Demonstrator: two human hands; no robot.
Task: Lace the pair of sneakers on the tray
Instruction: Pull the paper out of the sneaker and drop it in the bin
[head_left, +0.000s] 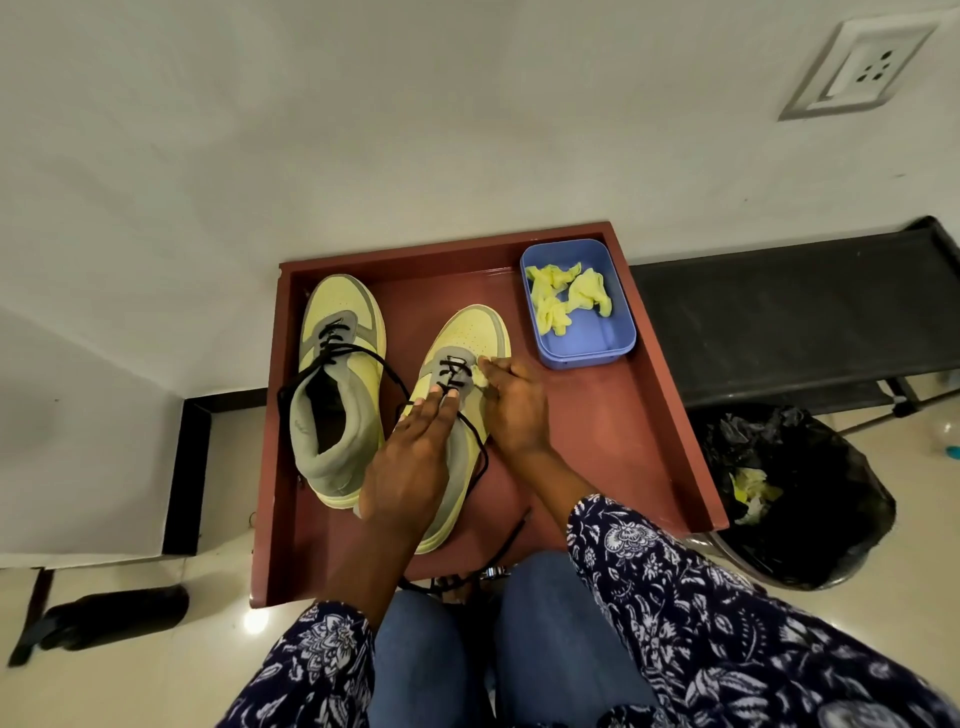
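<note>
Two yellow and grey sneakers stand on a red-brown tray (623, 441). The left sneaker (337, 384) has black laces through its lower eyelets, with loose ends trailing sideways. The right sneaker (467, 338) has a black lace (451, 370) crossed in its lowest eyelets. My left hand (410, 462) lies flat over that shoe's tongue and collar, fingertips at the lacing. My right hand (511, 400) pinches a small yellow scrap (479, 375) beside the eyelets. A lace end (506, 540) trails off the tray's front edge.
A blue plastic box (587, 348) with crumpled yellow scraps (566, 296) sits at the tray's far right. A bin lined with a black bag (800, 493) stands right of the tray. A black bench (779, 322) runs behind it. White wall lies beyond.
</note>
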